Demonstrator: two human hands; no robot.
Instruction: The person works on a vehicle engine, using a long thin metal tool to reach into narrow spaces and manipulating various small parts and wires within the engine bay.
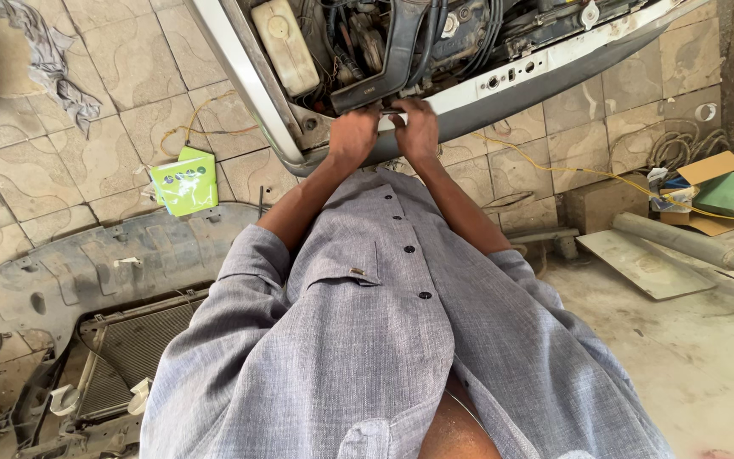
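Both hands reach forward to the front edge of an open car engine bay (401, 42). My left hand (352, 134) rests on the pale front crossmember (503, 81), fingers curled at its rim. My right hand (418, 127) sits close beside it, fingers bent over a small metal part at the same rim. What the fingers pinch is too small to tell. A dark curved plastic duct (397, 59) lies just beyond the fingertips. My grey buttoned shirt (375, 340) fills the lower middle of the view.
A removed grey bumper cover (87, 263) and a radiator (121, 357) lie on the tiled floor at the left. A green box (185, 180) and a grey rag (48, 59) sit farther left. Cardboard, boxes (728, 191), a pipe (690, 242) and yellow wire (554, 161) lie at the right.
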